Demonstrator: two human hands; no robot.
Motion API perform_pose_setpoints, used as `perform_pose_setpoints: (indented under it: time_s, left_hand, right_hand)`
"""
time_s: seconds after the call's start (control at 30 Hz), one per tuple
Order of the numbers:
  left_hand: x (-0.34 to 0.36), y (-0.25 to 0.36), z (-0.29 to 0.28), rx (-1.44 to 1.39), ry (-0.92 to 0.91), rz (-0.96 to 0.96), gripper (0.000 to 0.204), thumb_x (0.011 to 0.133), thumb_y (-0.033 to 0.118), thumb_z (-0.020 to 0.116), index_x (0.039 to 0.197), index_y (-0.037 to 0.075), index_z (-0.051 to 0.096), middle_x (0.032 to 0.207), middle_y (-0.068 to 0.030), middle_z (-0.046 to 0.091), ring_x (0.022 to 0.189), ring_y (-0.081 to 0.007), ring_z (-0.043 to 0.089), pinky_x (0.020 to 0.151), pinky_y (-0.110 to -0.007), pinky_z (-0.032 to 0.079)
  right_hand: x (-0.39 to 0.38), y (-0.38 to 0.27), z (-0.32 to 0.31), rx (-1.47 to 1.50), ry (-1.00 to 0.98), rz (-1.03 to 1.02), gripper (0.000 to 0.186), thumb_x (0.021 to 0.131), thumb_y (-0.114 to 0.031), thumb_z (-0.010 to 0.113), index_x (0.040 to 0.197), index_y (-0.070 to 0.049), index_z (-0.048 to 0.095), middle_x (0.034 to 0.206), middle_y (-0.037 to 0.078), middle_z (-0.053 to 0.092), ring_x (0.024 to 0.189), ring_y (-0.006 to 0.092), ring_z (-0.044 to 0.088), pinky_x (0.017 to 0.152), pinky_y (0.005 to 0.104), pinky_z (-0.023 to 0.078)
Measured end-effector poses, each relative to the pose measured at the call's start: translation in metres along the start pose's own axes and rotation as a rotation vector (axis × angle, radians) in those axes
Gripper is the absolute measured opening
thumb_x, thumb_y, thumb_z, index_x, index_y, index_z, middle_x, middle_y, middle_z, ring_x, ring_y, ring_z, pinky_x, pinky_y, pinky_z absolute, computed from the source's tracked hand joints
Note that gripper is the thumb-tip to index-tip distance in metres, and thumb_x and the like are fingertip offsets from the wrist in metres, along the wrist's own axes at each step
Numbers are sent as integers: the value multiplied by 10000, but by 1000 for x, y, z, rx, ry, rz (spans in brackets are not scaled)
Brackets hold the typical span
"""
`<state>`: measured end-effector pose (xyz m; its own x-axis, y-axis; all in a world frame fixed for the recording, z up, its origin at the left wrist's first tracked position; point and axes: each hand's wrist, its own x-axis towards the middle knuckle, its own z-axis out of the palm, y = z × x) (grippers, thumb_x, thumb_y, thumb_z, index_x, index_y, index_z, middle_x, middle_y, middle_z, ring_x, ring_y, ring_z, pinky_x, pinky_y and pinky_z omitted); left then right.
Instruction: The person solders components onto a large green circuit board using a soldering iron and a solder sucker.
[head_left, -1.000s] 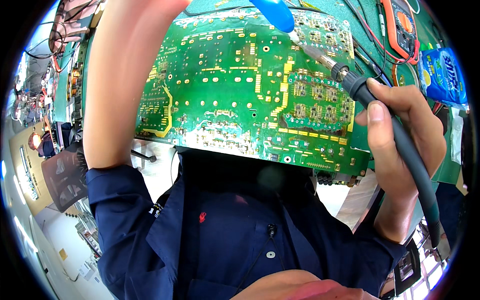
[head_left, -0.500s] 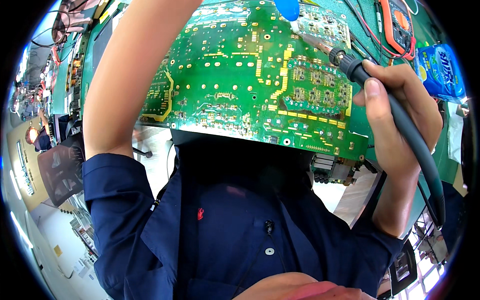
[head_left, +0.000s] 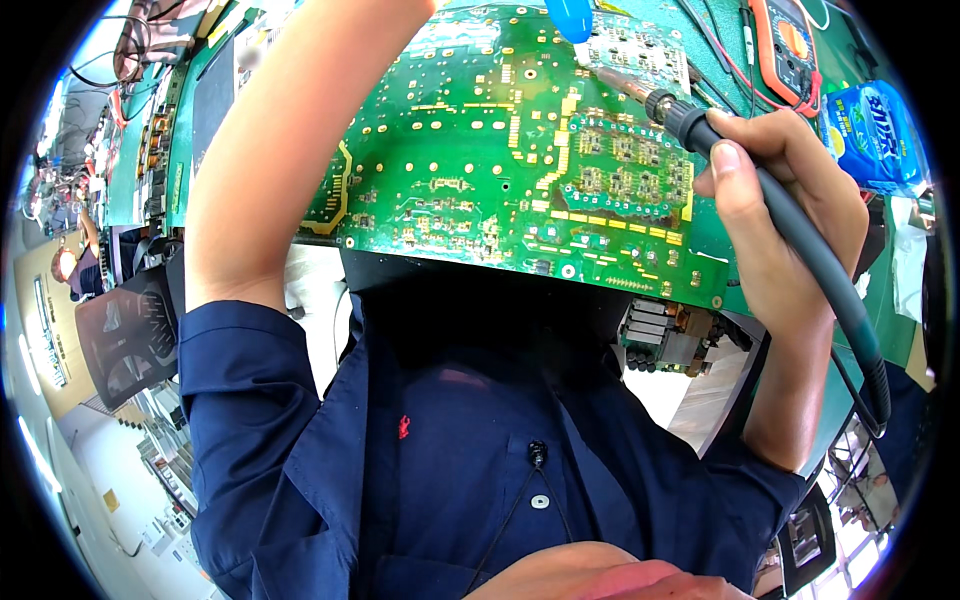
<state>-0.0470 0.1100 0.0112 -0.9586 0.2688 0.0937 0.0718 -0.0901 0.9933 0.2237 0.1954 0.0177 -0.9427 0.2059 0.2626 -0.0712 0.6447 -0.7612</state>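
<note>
A large green circuit board (head_left: 440, 150) lies before me, its near edge over my lap. My right hand (head_left: 785, 200) is closed round the dark grip of a soldering iron (head_left: 690, 125). Its metal tip points up-left to the board's far right part, beside a whitish patch of components. Almost meeting it there is the white nozzle of a blue tool (head_left: 571, 18), which looks like a solder sucker; its upper end is cut off by the picture's top edge. My left forearm crosses the board's left side, and the hand lies beyond the top edge, out of sight.
An orange multimeter (head_left: 785, 50) with red and black leads lies at the far right. Next to it is a blue packet (head_left: 875, 138). The iron's thick cable hangs past my right wrist. More electronics (head_left: 660, 335) show below the board's near right corner. A chair (head_left: 125, 325) stands at left.
The view has shifted slightly, with the board a little higher in the picture. A bit more of the blue tool shows, its nozzle slightly lower. The iron stays at nearly the same spot.
</note>
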Motion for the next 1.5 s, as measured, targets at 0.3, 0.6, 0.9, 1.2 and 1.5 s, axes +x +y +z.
perform_pose_setpoints:
  time_s: [0.3,0.6,0.9,1.2,1.5]
  left_hand:
    - [-11,1,3,-55,44,17,249,879,267,623,755,58,573,595,-58,549,480,-164,515,446,-302,439]
    - [-24,5,-10,-212,40,65,205,912,203,611,801,50,531,635,-39,513,507,-145,505,465,-299,443]
    - [-73,20,-90,-579,123,-117,333,985,359,482,870,48,514,735,-127,526,787,-309,552,810,-495,478]
    - [-129,30,-241,-788,109,251,642,976,569,274,941,-55,425,810,-113,431,761,-246,459,835,-410,436]
    - [-144,-16,-288,-754,209,46,876,878,724,280,1081,-114,433,810,-78,495,730,-190,491,731,-322,443]
  right_hand:
    - [-1,3,1,-14,30,-23,152,865,-44,588,972,54,634,706,80,662,658,63,610,605,179,440]
    - [-1,-2,1,-8,6,54,159,868,-23,570,991,58,632,706,80,658,684,68,621,616,177,444]
    - [-2,3,2,-44,15,81,168,857,4,560,995,73,626,729,90,653,704,96,647,626,184,457]
    - [-3,5,-6,-87,-26,-94,197,804,31,577,992,76,619,832,146,633,677,183,653,624,243,490]
    - [4,6,-4,-173,-154,-392,280,871,-104,558,1094,65,549,675,164,580,561,227,556,529,327,444]
